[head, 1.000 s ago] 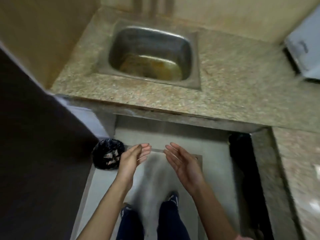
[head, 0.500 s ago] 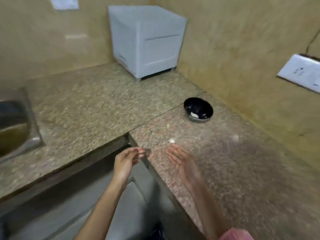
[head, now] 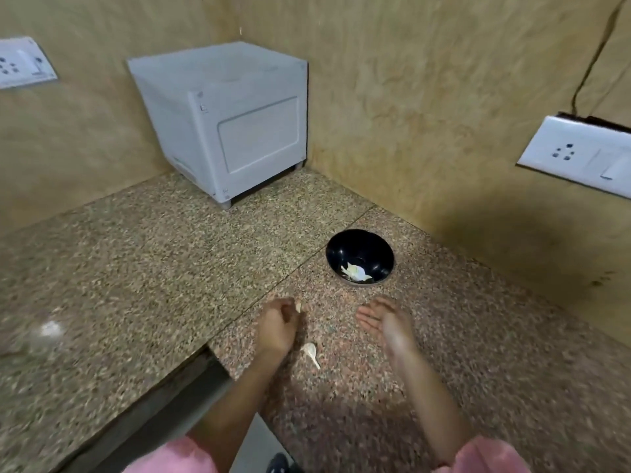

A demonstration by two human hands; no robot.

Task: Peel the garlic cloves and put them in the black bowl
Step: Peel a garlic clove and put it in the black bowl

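A garlic clove [head: 310,354] lies on the speckled granite counter [head: 143,274], its fat end toward the far left and its thin tail running toward the near right, so the long axis sits on a diagonal. It rests just beside the left wrist, on the thumb side, nearer the person than the fingers and not touching the hand as far as the view shows.

The left hand [head: 278,324] hangs over the counter with its fingers curled in, and a small pale piece [head: 298,307], seemingly another bit of garlic, shows at its fingertips; the view does not tell for certain whether the fingers pinch it or it lies on the counter just beyond them. The right hand [head: 384,322] is blurred, palm turned up and inward, fingers straight and relaxed, holding nothing.

The black bowl [head: 360,256] stands on the counter beyond both hands, nearer the right one, close to the corner walls. It holds a few pale garlic pieces [head: 355,272] at its bottom. The clove on the counter is well apart from the bowl.

A white boxy appliance [head: 225,121] stands in the far corner. 2 white socket plates are set on the walls, 1 at the left [head: 24,63] and 1 at the right [head: 580,153]. Pink sleeves [head: 485,455] show at the bottom edge.
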